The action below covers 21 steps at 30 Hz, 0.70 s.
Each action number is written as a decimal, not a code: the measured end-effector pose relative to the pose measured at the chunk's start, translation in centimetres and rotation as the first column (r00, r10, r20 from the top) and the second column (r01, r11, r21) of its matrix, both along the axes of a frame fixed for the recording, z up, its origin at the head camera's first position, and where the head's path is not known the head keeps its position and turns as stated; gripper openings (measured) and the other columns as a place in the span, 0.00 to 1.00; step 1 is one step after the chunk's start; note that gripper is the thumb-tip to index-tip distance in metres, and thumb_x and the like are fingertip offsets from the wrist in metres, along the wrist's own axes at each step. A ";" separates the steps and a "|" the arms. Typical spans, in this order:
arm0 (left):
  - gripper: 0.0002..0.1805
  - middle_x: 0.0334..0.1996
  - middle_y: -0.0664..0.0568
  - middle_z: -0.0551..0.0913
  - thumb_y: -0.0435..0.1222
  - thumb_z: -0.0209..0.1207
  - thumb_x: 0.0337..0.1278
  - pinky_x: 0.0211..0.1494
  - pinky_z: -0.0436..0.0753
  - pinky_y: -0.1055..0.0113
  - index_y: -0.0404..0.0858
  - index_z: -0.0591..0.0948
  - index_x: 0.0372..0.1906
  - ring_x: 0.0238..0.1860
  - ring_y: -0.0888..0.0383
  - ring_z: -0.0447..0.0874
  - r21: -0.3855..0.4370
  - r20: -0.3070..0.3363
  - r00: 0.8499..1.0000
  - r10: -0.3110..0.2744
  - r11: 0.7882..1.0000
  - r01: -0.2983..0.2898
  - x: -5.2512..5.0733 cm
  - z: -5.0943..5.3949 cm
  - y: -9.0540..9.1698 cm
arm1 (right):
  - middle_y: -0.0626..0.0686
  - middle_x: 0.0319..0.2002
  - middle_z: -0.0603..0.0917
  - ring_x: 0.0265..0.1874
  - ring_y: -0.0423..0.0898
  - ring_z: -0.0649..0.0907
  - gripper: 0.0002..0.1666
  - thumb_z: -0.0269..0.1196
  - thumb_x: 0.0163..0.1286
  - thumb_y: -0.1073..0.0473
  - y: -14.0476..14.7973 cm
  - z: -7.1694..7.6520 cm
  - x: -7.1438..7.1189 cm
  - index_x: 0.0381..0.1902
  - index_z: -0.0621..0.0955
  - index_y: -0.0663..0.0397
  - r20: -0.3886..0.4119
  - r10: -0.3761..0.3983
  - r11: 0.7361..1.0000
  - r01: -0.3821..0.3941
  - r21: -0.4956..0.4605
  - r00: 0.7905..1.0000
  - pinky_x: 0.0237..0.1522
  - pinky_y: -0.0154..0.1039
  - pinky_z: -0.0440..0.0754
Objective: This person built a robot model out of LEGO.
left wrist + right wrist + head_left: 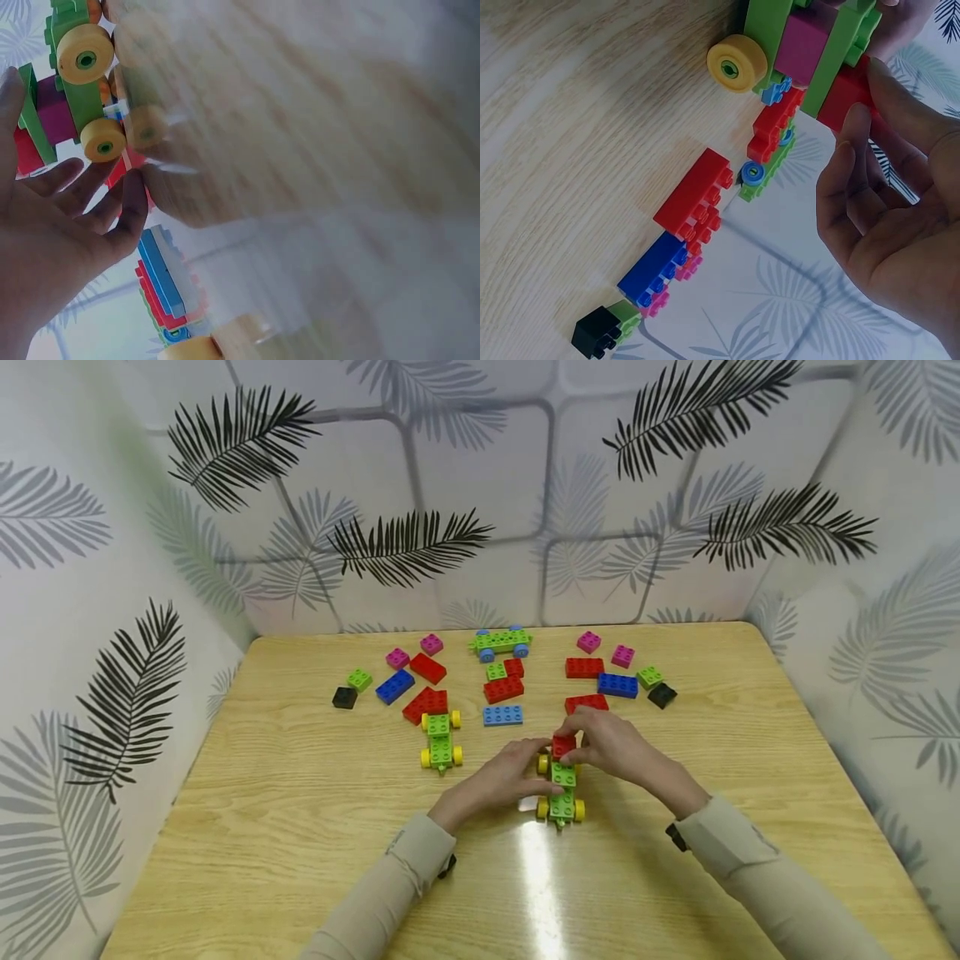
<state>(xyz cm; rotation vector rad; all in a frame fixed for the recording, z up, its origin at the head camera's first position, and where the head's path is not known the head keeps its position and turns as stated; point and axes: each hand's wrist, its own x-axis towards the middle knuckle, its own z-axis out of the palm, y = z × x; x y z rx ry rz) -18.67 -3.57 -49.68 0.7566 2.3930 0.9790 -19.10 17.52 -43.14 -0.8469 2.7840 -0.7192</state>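
In front of me stands a toy car (562, 814) with a green base and yellow wheels. In the right wrist view a magenta brick (801, 51) sits on its base, and a long green brick (840, 56) lies over that. At the car's far end my right hand (611, 745) pinches a red brick (564, 747) on top of the green brick. My left hand (501, 777) holds the car from the left, its thumb by the green brick and its fingers near the far wheel. The exact finger contacts are partly hidden.
Left of the hands stands another green car (440, 743) with yellow wheels. A light blue brick (502, 716) lies beyond, and a green car with blue wheels (501, 642) stands at the back. Loose bricks, including a dark blue one (618, 685), lie on both sides.
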 end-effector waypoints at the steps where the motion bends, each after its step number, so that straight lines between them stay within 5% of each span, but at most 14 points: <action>1: 0.46 0.70 0.53 0.64 0.63 0.57 0.55 0.69 0.65 0.55 0.45 0.59 0.74 0.70 0.54 0.59 0.001 0.002 1.000 -0.001 1.000 0.001 0.0 0.0 -0.1 | 0.49 0.37 0.84 0.32 0.44 0.77 0.19 0.73 0.55 0.56 0.1 0.0 0.1 0.44 0.84 0.57 -0.005 -0.002 1.000 0.002 0.002 1.000 0.35 0.39 0.78; 8: 0.43 0.68 0.49 0.66 0.58 0.60 0.57 0.67 0.67 0.56 0.44 0.61 0.73 0.67 0.53 0.65 0.007 0.009 1.000 0.025 1.000 -0.026 -0.4 0.6 -1.0 | 0.49 0.37 0.83 0.29 0.43 0.76 0.19 0.73 0.56 0.57 0.6 -0.1 0.2 0.45 0.85 0.57 -0.035 -0.021 1.000 0.022 0.018 0.999 0.30 0.35 0.76; 13: 0.35 0.68 0.50 0.66 0.50 0.60 0.62 0.68 0.66 0.55 0.44 0.65 0.71 0.68 0.52 0.63 -0.022 -0.064 0.993 0.103 0.994 -0.105 -1.1 1.1 -1.7 | 0.51 0.37 0.82 0.28 0.41 0.77 0.19 0.73 0.56 0.57 0.9 -0.1 0.0 0.46 0.85 0.57 -0.038 -0.034 0.999 0.036 0.041 0.999 0.28 0.34 0.76; 21: 0.24 0.61 0.48 0.72 0.37 0.61 0.63 0.65 0.70 0.56 0.38 0.73 0.63 0.65 0.50 0.66 -0.092 -0.348 0.924 0.159 0.975 -0.202 -2.0 0.8 -1.9 | 0.53 0.38 0.82 0.27 0.42 0.77 0.19 0.73 0.56 0.59 1.5 -0.1 -1.1 0.46 0.85 0.59 -0.093 -0.039 0.998 0.044 0.048 0.995 0.26 0.34 0.75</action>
